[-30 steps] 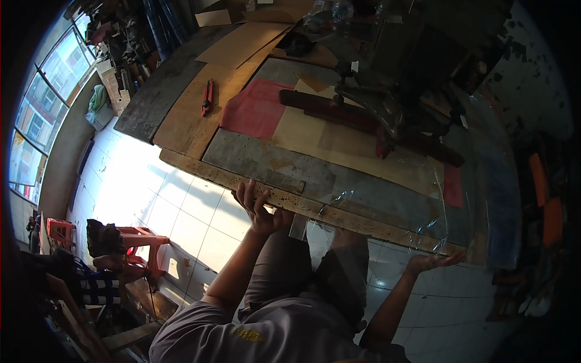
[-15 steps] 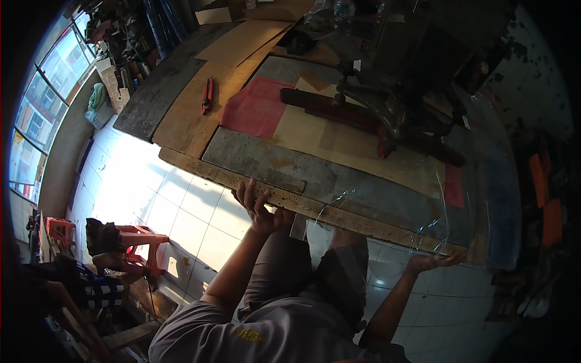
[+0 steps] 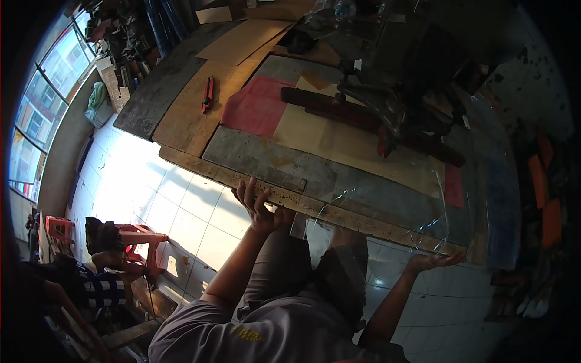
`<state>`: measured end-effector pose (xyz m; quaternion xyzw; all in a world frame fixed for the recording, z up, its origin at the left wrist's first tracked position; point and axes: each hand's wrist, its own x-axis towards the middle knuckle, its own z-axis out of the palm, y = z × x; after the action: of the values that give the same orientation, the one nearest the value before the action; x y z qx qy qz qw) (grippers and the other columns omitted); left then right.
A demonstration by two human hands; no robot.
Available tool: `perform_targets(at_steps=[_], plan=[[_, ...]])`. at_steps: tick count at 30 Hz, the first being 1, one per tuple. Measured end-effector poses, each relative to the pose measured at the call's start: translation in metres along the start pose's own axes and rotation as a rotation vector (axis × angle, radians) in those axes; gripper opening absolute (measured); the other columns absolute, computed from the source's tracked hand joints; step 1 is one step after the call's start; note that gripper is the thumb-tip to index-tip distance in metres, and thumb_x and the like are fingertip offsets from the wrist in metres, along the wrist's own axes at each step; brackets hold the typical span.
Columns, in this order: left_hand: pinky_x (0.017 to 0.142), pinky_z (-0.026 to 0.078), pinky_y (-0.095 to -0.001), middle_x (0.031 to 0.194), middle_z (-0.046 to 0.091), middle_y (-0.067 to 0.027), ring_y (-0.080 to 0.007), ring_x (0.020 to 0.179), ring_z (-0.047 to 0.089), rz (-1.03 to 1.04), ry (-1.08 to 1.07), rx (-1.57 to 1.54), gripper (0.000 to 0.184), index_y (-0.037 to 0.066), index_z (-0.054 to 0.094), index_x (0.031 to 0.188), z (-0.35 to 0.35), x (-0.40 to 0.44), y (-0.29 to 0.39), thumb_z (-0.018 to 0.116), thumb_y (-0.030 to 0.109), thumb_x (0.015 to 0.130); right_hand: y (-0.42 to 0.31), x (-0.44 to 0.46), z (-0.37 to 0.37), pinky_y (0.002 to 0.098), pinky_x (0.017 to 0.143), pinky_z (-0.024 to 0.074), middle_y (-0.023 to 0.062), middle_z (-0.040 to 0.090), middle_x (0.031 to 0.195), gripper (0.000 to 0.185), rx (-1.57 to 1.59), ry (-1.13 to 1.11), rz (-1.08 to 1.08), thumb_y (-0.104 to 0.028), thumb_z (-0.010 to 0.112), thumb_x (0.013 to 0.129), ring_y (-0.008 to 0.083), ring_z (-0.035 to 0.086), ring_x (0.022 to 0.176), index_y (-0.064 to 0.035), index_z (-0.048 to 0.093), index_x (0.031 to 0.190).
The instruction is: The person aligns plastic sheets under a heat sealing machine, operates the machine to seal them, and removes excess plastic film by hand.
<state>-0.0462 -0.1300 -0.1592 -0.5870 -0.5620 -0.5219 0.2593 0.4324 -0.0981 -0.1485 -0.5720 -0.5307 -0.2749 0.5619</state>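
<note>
My left hand [image 3: 259,207] is against the worn wooden front edge [image 3: 339,216] of the workbench, fingers spread and pointing up along it. My right hand [image 3: 434,261] lies palm up, fingers stretched out, at the underside of the bench's front right corner. A clear plastic sheet [image 3: 445,227], seen by its glints, hangs over the edge between the hands. Whether either hand touches the sheet cannot be made out. On the grey bench top lie a red sheet [image 3: 257,107] and a cream sheet [image 3: 315,133]. Above them stands a dark clamp-like machine with a long bar [image 3: 327,104].
A red utility knife [image 3: 207,95] lies on the wooden board at left, near brown cardboard [image 3: 248,42]. Red stools [image 3: 142,239] stand on the tiled floor [image 3: 200,199] to the left. Orange pieces [image 3: 551,222] hang at the far right.
</note>
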Motion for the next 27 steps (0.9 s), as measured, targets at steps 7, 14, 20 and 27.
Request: perform_targets(at_steps=[7,14,20,27], plan=[[0.116,0.021,-0.0667,0.150,0.041,-0.0250,-0.0497,0.143,0.031,-0.005,-0.001,0.002,0.055,0.013,0.047,0.135,-0.0002,0.0003,0.0004,0.059,0.038,0.087,0.0021,-0.0015,0.0001,0.0604,0.124,0.0112,0.0218,0.017,0.167,0.070,0.003,0.008,0.018,-0.055,0.021,0.109,0.0424,0.011,0.155,-0.0051,0.026,0.158],[0.116,0.021,-0.0670,0.150,0.041,-0.0249,-0.0499,0.143,0.031,-0.007,-0.002,-0.004,0.055,0.014,0.047,0.135,-0.0004,0.0014,0.0011,0.060,0.039,0.088,0.0020,-0.0010,-0.0001,0.0601,0.124,0.0109,0.0220,0.019,0.167,0.070,0.009,0.009,0.024,-0.055,0.022,0.109,0.0427,0.012,0.155,-0.0051,0.028,0.157],[0.116,0.021,-0.0671,0.151,0.041,-0.0246,-0.0502,0.144,0.030,-0.011,-0.003,0.001,0.055,0.015,0.047,0.136,-0.0001,0.0000,0.0010,0.060,0.039,0.089,0.0017,-0.0005,-0.0004,0.0607,0.124,0.0108,0.0224,0.020,0.167,0.069,0.002,0.016,0.010,-0.054,0.022,0.109,0.0434,0.012,0.155,-0.0045,0.028,0.158],[0.115,0.021,-0.0675,0.152,0.040,-0.0251,-0.0512,0.143,0.030,0.002,-0.010,-0.009,0.057,0.014,0.046,0.138,-0.0003,-0.0005,-0.0004,0.061,0.037,0.088,0.0017,-0.0001,-0.0039,0.0605,0.124,0.0132,0.0223,0.021,0.166,0.070,-0.009,-0.009,-0.005,-0.053,0.022,0.109,0.0428,0.015,0.154,-0.0036,0.028,0.158]])
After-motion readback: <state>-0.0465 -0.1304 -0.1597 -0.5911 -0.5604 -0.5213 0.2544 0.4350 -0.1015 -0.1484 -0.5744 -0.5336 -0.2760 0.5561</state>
